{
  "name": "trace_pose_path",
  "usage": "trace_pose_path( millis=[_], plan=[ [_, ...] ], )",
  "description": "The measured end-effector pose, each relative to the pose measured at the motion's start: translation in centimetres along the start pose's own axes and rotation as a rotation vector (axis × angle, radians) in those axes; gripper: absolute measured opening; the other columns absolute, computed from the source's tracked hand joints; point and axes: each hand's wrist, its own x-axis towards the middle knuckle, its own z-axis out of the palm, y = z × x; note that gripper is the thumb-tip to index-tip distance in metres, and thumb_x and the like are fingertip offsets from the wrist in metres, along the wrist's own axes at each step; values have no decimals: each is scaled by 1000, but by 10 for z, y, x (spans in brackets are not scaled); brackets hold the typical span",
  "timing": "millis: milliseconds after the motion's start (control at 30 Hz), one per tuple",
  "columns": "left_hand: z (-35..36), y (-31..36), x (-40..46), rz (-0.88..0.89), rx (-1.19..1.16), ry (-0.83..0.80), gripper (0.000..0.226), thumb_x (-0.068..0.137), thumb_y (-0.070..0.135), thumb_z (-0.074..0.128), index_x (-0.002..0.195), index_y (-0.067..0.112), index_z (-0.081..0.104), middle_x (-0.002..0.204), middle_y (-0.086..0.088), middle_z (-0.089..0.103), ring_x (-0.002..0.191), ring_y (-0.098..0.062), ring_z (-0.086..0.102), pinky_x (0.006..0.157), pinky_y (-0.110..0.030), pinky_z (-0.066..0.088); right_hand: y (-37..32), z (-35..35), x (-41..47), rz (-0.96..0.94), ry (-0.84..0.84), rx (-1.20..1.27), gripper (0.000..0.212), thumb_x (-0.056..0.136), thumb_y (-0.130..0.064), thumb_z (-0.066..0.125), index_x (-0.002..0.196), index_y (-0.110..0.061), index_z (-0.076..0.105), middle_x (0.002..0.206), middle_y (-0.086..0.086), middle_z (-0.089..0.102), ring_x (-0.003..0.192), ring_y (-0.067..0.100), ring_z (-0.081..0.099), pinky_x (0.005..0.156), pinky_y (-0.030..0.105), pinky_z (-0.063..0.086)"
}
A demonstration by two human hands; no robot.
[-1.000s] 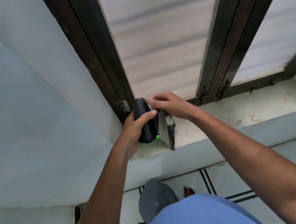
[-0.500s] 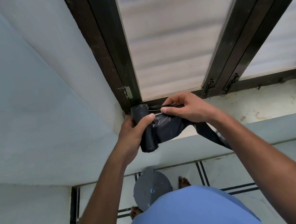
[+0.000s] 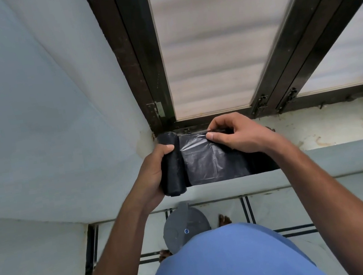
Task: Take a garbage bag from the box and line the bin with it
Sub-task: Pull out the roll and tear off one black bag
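A frosted window (image 3: pixel 204 46) in a dark frame fills the upper view, with a pale wall (image 3: pixel 29 101) to the left and a stained sill (image 3: pixel 329 127) below it. On the tiled floor (image 3: pixel 292 205), a grey bin (image 3: pixel 184 228) with its lid on is seen just in front of the person's blue shirt (image 3: pixel 223 265). No box can be made out.

Above the sill's near edge, a roll of black garbage bags (image 3: pixel 171 164) is gripped by the left hand (image 3: pixel 151 177), fingers wrapped behind and thumb laid across the front. A stretch of bag (image 3: pixel 212 158) has been drawn out to the right, its top edge pinched between thumb and fingers of the right hand (image 3: pixel 239 135).

The step in hand is judged to be unrolling one bag. The roll should be held firmly while the sheet is drawn out evenly until the perforated line is reached; the tear is best made there with a short sideways snap, so the thin film is not stretched or ripped.
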Motion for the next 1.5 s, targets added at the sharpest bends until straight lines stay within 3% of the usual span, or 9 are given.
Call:
trace_pose_path(
  millis=[133,233,467,700,900,1033,1167,1333,1500],
  plan=[
    [-4,-2,-2,1,9,32,29,104,43,56,111,19,70,104,-9,74,95,-28,69,83,-46,56,3,-3,-4,16,25,56,15,100,-43,82,96,-28,83,83,-17,78,71,0,62,73,25,49],
    [-5,-6,0,83,104,65,34,98,46,74,120,21,71,106,-5,80,91,-25,76,67,-40,62,1,-5,-6,45,28,10,17,98,-47,84,95,-29,84,88,-14,81,76,5,65,77,29,52],
    [-1,-9,-1,172,85,-17,36,99,30,77,133,20,71,118,-8,81,102,-25,80,75,-37,64,-28,14,-3,-55,-61,-114,41,101,-64,68,134,-40,75,131,-26,75,127,-6,67,110,29,52],
    [-4,-5,-1,130,120,165,23,103,41,65,111,21,72,108,-10,77,98,-32,72,70,-45,60,-26,18,3,-64,-80,-19,26,103,-49,76,96,-24,79,85,-3,79,75,8,70,73,36,57],
    [-11,-13,-3,213,124,70,49,90,42,85,134,27,71,123,1,80,109,-26,77,68,-37,63,-24,5,0,-42,-88,-53,20,106,-40,74,97,-24,80,74,-15,75,62,-3,64,64,19,49],
    [-13,-10,-2,188,66,113,27,101,39,71,122,22,75,113,-2,81,107,-26,74,84,-42,62,-17,-3,-3,-32,-23,-150,18,103,-47,77,96,-30,81,82,-24,76,76,-6,68,75,23,49],
    [-10,-7,-8,90,12,140,24,105,39,59,116,20,67,111,-10,73,101,-29,68,80,-47,58,-16,-7,-6,20,9,-248,17,101,-50,77,97,-33,81,82,-28,75,82,-2,70,80,28,50],
    [-8,-17,-2,218,68,25,59,90,40,88,142,24,65,128,-3,80,114,-26,79,83,-42,65,-41,0,-8,-50,-31,-200,36,101,-59,71,129,-36,77,126,-23,75,122,3,68,105,32,52],
    [-5,-14,-8,222,59,18,40,99,39,76,136,24,69,121,-2,81,111,-23,79,85,-42,66,-51,15,-2,-80,-143,-65,30,101,-57,75,111,-29,78,101,-12,80,94,6,76,81,25,59]
  ],
)
